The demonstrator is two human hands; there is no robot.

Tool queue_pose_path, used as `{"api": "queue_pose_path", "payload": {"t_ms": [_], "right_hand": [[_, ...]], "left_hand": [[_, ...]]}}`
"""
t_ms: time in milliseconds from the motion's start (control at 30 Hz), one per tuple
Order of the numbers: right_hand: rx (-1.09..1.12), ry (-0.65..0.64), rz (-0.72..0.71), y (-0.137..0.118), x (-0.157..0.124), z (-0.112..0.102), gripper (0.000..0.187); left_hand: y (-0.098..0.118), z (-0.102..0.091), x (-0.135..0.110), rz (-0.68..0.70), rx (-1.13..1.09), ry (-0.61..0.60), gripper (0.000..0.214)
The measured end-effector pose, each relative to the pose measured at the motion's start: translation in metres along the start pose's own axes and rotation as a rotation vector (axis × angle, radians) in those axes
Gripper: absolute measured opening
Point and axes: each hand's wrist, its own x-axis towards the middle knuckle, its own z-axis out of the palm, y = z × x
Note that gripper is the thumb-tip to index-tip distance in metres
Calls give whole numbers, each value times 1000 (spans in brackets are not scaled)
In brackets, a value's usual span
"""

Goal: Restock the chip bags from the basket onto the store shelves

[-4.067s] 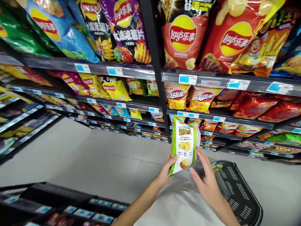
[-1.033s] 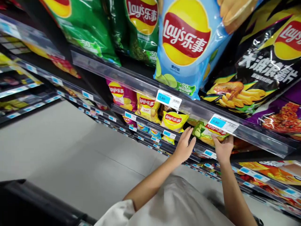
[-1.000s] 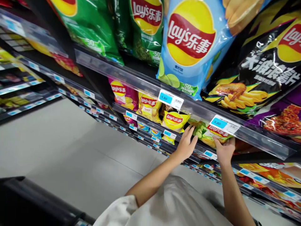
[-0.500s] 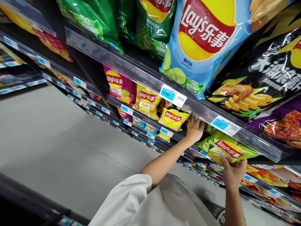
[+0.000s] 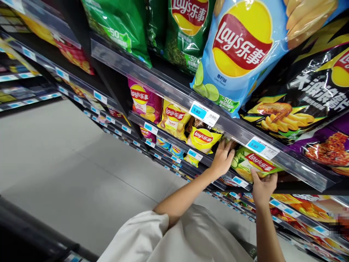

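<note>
My right hand (image 5: 262, 186) grips the lower edge of a light green crisp bag with cucumber slices (image 5: 252, 165), which lies partly under the second shelf rail (image 5: 234, 130). My left hand (image 5: 223, 159) reaches into the same shelf just left of that bag, fingers spread against the packs, next to a yellow crisp bag (image 5: 203, 139). What its fingertips touch is hidden by the rail.
Large crisp bags fill the top shelf: green (image 5: 120, 25), light blue (image 5: 240, 54) and black (image 5: 302, 94). Pink (image 5: 143, 100) and yellow packs stand further left. Price tags (image 5: 204, 112) line the rails. Grey tiled floor (image 5: 81, 174) lies left; a dark low shelf (image 5: 29, 236) is behind.
My right hand had pulled the green cucumber bag out and down from the shelf; now it has moved the bag back up toward the shelf. My left hand stays inside the shelf.
</note>
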Motion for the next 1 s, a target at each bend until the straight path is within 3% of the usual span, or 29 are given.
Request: {"api": "queue_pose_path", "payload": {"t_ms": [167,300,533,800,1000], "right_hand": [[30,-95,-18,7,13,32,77],[55,-163,-20,14,22,64,72],[-29,-271,-18,25,36,91,66],[-54,-241,-12,32,41,104,56],[-69,-265,-1,37,43,107,57]], "left_hand": [[10,-16,-61,64,-58,-59,57],[6,-22,-81,1,-87,-83,57],[-1,-31,-85,-81,-95,-50,56],[-1,-33,-70,-75,-74,-41,53],[-4,-48,-59,18,-42,177,36]]}}
